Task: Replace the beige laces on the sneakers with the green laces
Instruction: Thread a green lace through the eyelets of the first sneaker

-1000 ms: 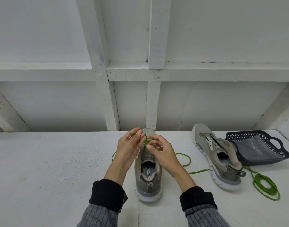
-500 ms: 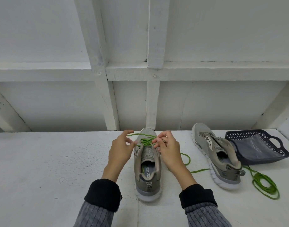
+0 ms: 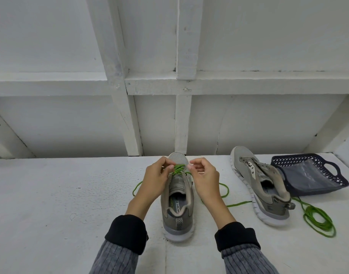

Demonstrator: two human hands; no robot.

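A grey sneaker (image 3: 178, 208) stands in front of me, heel toward me, toe at the wall. A green lace (image 3: 177, 168) crosses its front eyelets, and its loose ends trail on the table at both sides. My left hand (image 3: 155, 180) pinches the lace at the left eyelets. My right hand (image 3: 204, 177) is at the right eyelets, fingers curled with the tips pinched together; I cannot tell if the lace is in them. A second grey sneaker (image 3: 260, 186) without a lace lies to the right. A coiled green lace (image 3: 319, 220) lies beyond it.
A dark blue plastic basket (image 3: 308, 173) sits tipped at the far right behind the second sneaker. A white wall with wooden beams (image 3: 181, 115) rises directly behind the white table (image 3: 61, 194).
Both hands have moved forward from the tongue area toward the toe and now work the lace at the front eyelets. The sneakers have not moved.
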